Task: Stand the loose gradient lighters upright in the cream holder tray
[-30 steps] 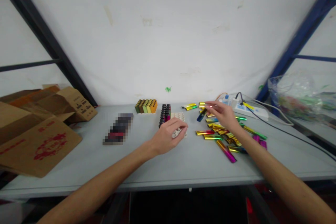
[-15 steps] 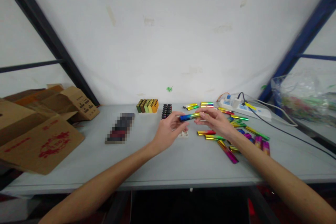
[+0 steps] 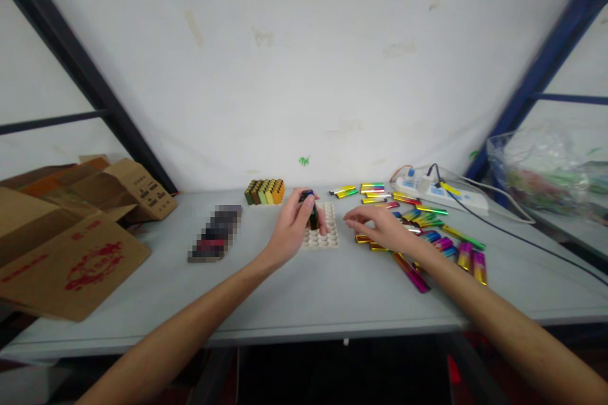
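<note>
My left hand [image 3: 297, 221] is closed around a shiny tube [image 3: 311, 210], held nearly upright over a white tray [image 3: 327, 218] of round holes. The tube looks dark with some blue at its top, and fingers hide part of it. The dark pieces seen in the tray earlier are behind my left hand. My right hand [image 3: 373, 224] is apart from the tray, fingers loosely stretched with nothing visible in them. Close by it lie several loose shiny tubes [image 3: 412, 273] in gold, green, blue, red and purple.
A block of green, brown and yellow tubes [image 3: 265, 192] stands at the back left. A pixelated dark object [image 3: 216, 234] lies left of centre, beside cardboard boxes [image 3: 95, 253]. On the right are a power strip [image 3: 441, 193] with cables and a clear plastic bag [image 3: 541, 171].
The blue-and-gold tube was level between both hands; my left hand now holds a tube upright over the tray. My right hand has let go and moved slightly down, nearer the loose tubes.
</note>
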`<action>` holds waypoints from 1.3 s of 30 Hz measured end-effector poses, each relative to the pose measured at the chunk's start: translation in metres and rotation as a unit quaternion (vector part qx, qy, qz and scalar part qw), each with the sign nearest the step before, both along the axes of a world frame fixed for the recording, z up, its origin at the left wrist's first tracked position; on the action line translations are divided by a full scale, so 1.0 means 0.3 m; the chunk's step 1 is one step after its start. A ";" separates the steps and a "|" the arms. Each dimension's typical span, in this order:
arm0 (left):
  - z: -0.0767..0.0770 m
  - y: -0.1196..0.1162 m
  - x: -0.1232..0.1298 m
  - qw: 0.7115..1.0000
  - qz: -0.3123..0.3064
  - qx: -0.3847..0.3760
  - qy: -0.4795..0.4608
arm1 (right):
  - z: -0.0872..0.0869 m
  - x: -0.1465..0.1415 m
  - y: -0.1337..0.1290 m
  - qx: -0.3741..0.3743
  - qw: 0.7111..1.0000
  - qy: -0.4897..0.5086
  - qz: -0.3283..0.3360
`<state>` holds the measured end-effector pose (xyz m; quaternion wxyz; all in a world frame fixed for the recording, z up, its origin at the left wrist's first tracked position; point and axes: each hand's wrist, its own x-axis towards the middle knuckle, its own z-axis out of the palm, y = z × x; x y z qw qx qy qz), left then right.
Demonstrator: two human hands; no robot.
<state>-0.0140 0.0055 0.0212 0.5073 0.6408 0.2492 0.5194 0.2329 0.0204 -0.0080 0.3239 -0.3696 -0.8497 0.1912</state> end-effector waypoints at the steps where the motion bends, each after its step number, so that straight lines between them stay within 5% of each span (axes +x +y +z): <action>1: 0.000 -0.001 0.001 0.999 -0.023 -0.023 -0.004 | -0.001 0.009 0.005 0.038 0.999 -0.032 -0.012; 8: 0.006 -0.013 0.003 0.967 -0.142 -0.209 0.011 | 0.002 0.047 0.019 0.085 0.992 -0.084 -0.029; 14: -0.004 -0.015 0.006 0.943 -0.186 -0.276 0.023 | 0.001 0.047 0.021 0.096 0.990 -0.101 -0.020; 27: -0.054 0.007 0.010 0.937 -0.172 -0.302 0.030 | 0.003 0.047 0.020 0.089 0.989 -0.116 -0.017; 39: 0.037 -0.026 0.004 0.971 -0.149 -0.187 -0.015 | 0.015 0.043 0.012 0.090 0.988 -0.127 -0.014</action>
